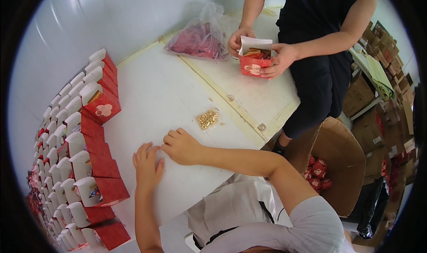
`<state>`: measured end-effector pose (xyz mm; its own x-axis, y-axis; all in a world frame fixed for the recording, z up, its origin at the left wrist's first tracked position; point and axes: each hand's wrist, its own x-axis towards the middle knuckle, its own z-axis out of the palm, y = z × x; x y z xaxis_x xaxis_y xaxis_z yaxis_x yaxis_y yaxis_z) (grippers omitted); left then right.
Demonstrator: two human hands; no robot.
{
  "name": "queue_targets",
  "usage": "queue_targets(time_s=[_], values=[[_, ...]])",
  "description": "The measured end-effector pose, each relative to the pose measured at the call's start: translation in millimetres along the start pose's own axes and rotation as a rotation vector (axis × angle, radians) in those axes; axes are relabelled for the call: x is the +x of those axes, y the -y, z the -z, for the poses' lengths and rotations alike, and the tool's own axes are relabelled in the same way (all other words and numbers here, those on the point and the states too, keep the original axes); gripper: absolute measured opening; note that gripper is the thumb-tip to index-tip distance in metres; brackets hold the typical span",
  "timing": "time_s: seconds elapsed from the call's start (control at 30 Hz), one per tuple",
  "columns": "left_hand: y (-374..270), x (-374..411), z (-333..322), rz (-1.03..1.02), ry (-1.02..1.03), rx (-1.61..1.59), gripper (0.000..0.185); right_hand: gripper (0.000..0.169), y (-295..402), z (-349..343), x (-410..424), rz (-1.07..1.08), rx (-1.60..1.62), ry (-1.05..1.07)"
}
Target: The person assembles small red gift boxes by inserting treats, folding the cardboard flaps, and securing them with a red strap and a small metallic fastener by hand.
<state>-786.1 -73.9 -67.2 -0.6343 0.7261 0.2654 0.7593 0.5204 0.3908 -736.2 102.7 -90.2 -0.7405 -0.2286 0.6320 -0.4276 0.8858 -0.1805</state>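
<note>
My left hand (146, 168) rests on the white tabletop (150, 96), its fingers slightly spread and nothing visible in it. Close beside it, my right hand (181, 148) has its fingers curled over the table. The palm side of that hand is hidden, so I cannot tell whether it holds anything. Beyond my right hand lies a small clear packet of gold-coloured beads or pieces (207, 118), with a few loose bits around it. To the left of my hands stand rows of open red paper boxes (103, 191) with raised white flaps, several with items inside.
Across the table, a person's hands (283, 57) hold an open filled red box (255, 64). A clear plastic bag of red pieces (200, 42) lies by the wall. Yellowish tape (217, 89) crosses the table. At right, a cardboard carton (343, 163) contains red packages (318, 169).
</note>
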Motion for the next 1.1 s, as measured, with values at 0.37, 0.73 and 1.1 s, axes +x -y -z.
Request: queue_targets(time_s=[0.37, 0.73, 1.1], values=[[-14.3, -2.9, 8.6, 0.079, 0.097, 0.018, 0.04, 0.011, 0.6, 7.3, -7.4, -0.073, 0.199, 0.085], [-13.9, -3.8, 5.4, 0.067, 0.059, -0.012, 0.043, 0.009, 0.5, 6.2, -7.5, -0.08, 0.257, 0.103], [-15.8, -3.1, 5.1, 0.055, 0.074, 0.054, 0.042, 0.006, 0.0, 3.7, -9.2, -0.079, 0.245, 0.086]])
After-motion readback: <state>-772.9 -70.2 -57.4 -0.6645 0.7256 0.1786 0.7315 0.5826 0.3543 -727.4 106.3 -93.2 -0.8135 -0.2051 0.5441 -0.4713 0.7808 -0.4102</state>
